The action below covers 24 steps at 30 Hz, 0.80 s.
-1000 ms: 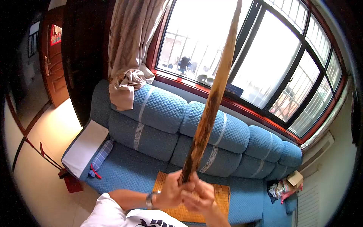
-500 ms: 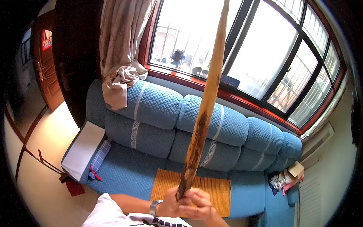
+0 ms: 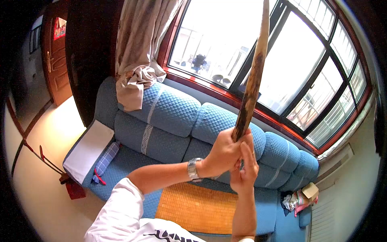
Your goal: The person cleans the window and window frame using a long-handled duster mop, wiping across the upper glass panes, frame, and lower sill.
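Note:
A long wooden stick (image 3: 254, 76), pale with dark scorched-looking patches, rises from my hands and leans slightly right, its top running out of view. My left hand (image 3: 223, 151), with a metal watch (image 3: 194, 169) on its wrist, is closed around the stick's dark lower part. Pressed against it from the right is my right hand (image 3: 246, 167), its fingers closed about the bottom end. The very end of the stick is hidden by the hands.
Behind the hands stretches a blue quilted sofa (image 3: 157, 133) with a bamboo mat (image 3: 193, 209) on its seat. A barred window (image 3: 298, 60) and a bunched curtain (image 3: 139, 52) are beyond. A plaid cushion (image 3: 107, 159) lies left; a cardboard box (image 3: 310, 190) sits right.
Both hands have lifted the stick upward and away from my body, toward the window, and slightly right. The grip stays on its lower end. The view has shifted a little.

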Motion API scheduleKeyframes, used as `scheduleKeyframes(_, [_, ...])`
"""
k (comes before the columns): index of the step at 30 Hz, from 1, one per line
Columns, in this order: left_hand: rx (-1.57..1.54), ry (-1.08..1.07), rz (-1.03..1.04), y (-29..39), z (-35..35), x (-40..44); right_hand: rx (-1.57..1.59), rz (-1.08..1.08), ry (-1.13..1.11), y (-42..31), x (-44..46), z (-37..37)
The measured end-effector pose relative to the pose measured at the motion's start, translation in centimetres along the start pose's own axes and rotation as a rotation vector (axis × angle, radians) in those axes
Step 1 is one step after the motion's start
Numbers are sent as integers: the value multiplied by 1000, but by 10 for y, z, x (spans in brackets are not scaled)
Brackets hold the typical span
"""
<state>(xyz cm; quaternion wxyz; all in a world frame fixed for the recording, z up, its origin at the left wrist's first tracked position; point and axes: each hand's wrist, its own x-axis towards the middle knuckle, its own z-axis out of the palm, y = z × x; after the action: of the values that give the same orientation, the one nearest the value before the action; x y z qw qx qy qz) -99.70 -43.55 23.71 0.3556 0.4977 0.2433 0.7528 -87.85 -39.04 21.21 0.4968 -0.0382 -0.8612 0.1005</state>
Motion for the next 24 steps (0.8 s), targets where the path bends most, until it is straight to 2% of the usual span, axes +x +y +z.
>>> scheduleKeyframes(2, [-70,-20,45,4,-4,18,-118,32,7,5,17,1])
scheduleKeyframes(6, [-125,-23,50,14,-6,59,-85,91,11,19,52,3])
scheduleKeyframes(8, [-122,-33,-18,20,-6,82,95,183,93,21,73,4])
scheduleKeyframes(13, [1,98,-26,60,8,127,154,37,212,27,128,5])
scheduleKeyframes(14, [25,63,-14,69,7,132,140,-8,246,26,135,4])
scheduleKeyframes(17, [-21,27,-23,81,2,129,197,-40,189,20,143,3])
scheduleKeyframes(24, [-78,64,-32,52,-35,81,174,142,78,17,96,39])
